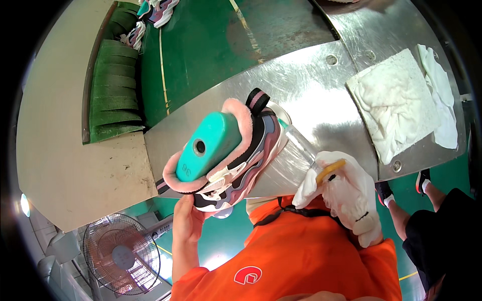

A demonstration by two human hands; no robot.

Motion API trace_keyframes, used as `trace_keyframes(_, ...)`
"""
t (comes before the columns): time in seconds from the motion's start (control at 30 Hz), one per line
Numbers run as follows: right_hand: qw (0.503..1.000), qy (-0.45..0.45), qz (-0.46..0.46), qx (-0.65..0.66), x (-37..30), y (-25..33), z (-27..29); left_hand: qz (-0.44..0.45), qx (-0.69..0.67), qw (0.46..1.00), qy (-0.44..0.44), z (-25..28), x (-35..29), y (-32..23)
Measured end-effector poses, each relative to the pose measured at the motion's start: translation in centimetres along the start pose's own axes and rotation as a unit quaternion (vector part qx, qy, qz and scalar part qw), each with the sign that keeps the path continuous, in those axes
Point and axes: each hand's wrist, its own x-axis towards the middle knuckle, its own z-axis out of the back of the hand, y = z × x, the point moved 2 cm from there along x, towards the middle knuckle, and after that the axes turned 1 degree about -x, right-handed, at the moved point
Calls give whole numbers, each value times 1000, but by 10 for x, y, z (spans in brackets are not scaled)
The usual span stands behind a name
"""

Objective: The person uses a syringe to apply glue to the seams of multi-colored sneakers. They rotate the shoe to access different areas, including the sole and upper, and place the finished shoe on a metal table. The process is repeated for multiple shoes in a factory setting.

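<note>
A chunky sneaker (251, 158) in black, grey, mauve and white, with a pink fleecy collar, is tilted in front of me above the metal bench. A teal shoe last (213, 145) with a round hole fills its opening. My bare left hand (188, 218) grips the sneaker's lower near end, some fingers hidden beneath it. My right hand (344, 193), in a white glove with a yellowish band or cover at one finger, closes around a clear plastic piece (297, 150). That piece reaches up to the shoe's right side; its kind and far end cannot be made out.
White cloths (401, 100) lie on the metal bench (311, 75) at the right. A green belt (201, 45) runs beyond, with green flaps (114, 80) and more sneakers (159, 11) at the far left. A fan (122, 255) stands lower left; a person's legs (396, 215) show at right.
</note>
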Motion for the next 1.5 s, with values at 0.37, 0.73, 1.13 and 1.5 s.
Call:
trace_keyframes(0.37,999,-24,18,-28,1,2,-15,37,-10,999,33,-15,-21,10)
trace_keyframes(0.73,992,-86,-70,-61,-1,12,-41,93,-6,989,116,-20,-48,24)
trace_keyframes(1.13,967,-145,-68,-199,-4,15,-71,153,-72,964,203,-32,-59,54)
trace_keyframes(1.5,956,-214,-130,-156,-14,6,-82,141,-107,953,246,-37,-62,54)
